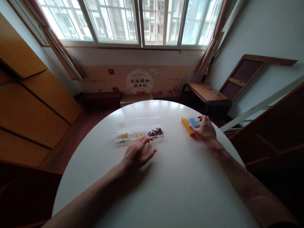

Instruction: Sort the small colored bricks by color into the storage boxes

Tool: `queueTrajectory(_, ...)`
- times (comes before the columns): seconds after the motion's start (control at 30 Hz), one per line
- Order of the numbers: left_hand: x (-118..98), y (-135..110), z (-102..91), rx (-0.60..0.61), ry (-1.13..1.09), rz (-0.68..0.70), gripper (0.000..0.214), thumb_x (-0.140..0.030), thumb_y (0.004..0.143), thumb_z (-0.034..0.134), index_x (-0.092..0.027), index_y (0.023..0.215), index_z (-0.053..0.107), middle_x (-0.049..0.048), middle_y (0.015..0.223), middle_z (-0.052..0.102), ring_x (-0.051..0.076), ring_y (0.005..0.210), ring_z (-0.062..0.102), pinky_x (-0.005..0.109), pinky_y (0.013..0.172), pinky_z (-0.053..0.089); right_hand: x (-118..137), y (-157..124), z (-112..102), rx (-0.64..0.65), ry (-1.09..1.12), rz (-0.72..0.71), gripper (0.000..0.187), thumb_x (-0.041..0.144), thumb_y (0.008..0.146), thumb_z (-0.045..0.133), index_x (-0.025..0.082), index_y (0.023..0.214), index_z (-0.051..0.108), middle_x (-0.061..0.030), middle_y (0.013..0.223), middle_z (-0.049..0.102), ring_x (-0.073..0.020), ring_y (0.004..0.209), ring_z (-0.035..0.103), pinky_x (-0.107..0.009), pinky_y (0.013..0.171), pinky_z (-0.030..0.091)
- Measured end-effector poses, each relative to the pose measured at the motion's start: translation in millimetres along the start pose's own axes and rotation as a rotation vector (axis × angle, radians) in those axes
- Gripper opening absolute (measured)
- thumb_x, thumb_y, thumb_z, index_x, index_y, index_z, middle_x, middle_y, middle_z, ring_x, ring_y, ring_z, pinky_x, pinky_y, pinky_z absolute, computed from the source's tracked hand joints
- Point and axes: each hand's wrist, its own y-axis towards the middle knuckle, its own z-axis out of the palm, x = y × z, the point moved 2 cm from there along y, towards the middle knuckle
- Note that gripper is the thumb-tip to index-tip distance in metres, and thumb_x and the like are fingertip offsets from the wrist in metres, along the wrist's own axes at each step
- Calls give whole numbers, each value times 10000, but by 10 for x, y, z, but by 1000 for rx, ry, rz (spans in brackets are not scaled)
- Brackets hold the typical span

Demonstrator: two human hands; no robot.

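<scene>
My left hand (139,152) hovers over or rests on the white table, fingers stretched out and apart, with nothing in it. Just beyond its fingertips sits a clear plastic compartment box (116,139) with its lids swung back. Small yellow pieces (124,135) lie in its left compartment, a few more yellow ones in the middle. Dark brown pieces (155,132) fill the right compartment. Over to the right, my right hand (204,128) grips an orange box (187,126) with a blue patch on top, thumb on the near side. Part of that box is hidden by the hand.
The round white table (175,190) has its curved far edge close behind both boxes. Beyond it stand a wooden side table (206,91) and a printed cardboard panel (166,79) under the window. Orange wooden cabinets (33,117) line the left side.
</scene>
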Motion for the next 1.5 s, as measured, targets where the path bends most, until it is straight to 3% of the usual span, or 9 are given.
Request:
queueTrajectory(0.3, -1, 2, -19, -7, 25, 18, 338, -411, 1018, 683, -256, 1316, 641, 95, 1346, 745, 328, 1248, 716, 499, 1048, 610, 41, -51, 30, 50, -150, -17, 707, 637, 867, 711, 173, 1372, 537, -177, 1214, 639, -395, 1133, 619, -520, 993, 523)
queueTrajectory(0.47, -8, -2, -32, -23, 35, 6, 331, -409, 1013, 694, -257, 1304, 652, 91, 1349, 748, 324, 1253, 721, 485, 1042, 617, 162, -43, -102, -47, -102, -102, 771, 709, 897, 693, 166, 1426, 553, -202, 1321, 611, -421, 1215, 590, -573, 1066, 506)
queueTrajectory(0.57, -9, -4, -42, -42, 43, -3, 314, -397, 1009, 697, -258, 1288, 660, 92, 1340, 750, 321, 1244, 724, 476, 1042, 616, 423, -63, -193, -60, 50, -286, 600, 573, 974, 677, 189, 1422, 571, -195, 1429, 603, -408, 1297, 586, -580, 1143, 486)
queueTrajectory(0.63, -5, -5, -46, -48, 40, -17, 302, -393, 1009, 698, -255, 1275, 666, 97, 1336, 749, 323, 1243, 721, 480, 1044, 614, 670, -101, -205, 23, 163, -416, 517, 480, 1010, 674, 216, 1443, 570, -174, 1463, 617, -394, 1337, 586, -584, 1173, 486)
queueTrajectory(0.77, 2, -7, -54, -64, 13, -41, 294, -385, 1014, 699, -251, 1274, 670, 101, 1328, 746, 328, 1249, 712, 504, 1068, 599, 1189, -153, -104, 235, 310, -626, 610, 389, 1023, 699, 251, 1580, 492, -149, 1571, 602, -376, 1417, 577, -598, 1203, 502)
queueTrajectory(0.97, -21, -7, -100, -149, -5, -35, 291, -354, 1014, 707, -247, 1281, 660, 103, 1313, 744, 317, 1230, 720, 500, 1055, 609, 1617, -11, 202, 333, 358, -678, 553, 329, 1091, 631, 253, 1624, 500, -118, 1574, 641, -339, 1428, 598, -576, 1207, 511)
queueTrajectory(1.1, -34, -13, -119, -217, -5, -31, 299, -329, 1015, 708, -250, 1297, 648, 91, 1314, 741, 307, 1249, 714, 501, 1083, 597, 1633, 6, 296, 310, 405, -642, 328, 288, 1121, 591, 270, 1437, 677, -93, 1366, 762, -308, 1242, 698, -536, 1115, 553)
queueTrajectory(1.3, -60, 0, -156, -311, 15, -27, 343, -332, 1029, 694, -257, 1354, 616, 107, 1372, 698, 305, 1254, 697, 488, 1072, 595, 1500, -217, 80, 267, 490, -708, 188, 252, 1127, 595, 269, 1211, 762, -64, 1134, 814, -261, 1033, 723, -462, 969, 573)
queueTrajectory(1.5, -40, 18, -103, -171, 81, 12, 390, -390, 1064, 675, -281, 1434, 620, 107, 1512, 662, 333, 1360, 657, 542, 1145, 550, 1386, -507, -93, 353, 517, -761, 159, 257, 1103, 628, 269, 1195, 757, -78, 1158, 798, -255, 1037, 724, -467, 955, 609)
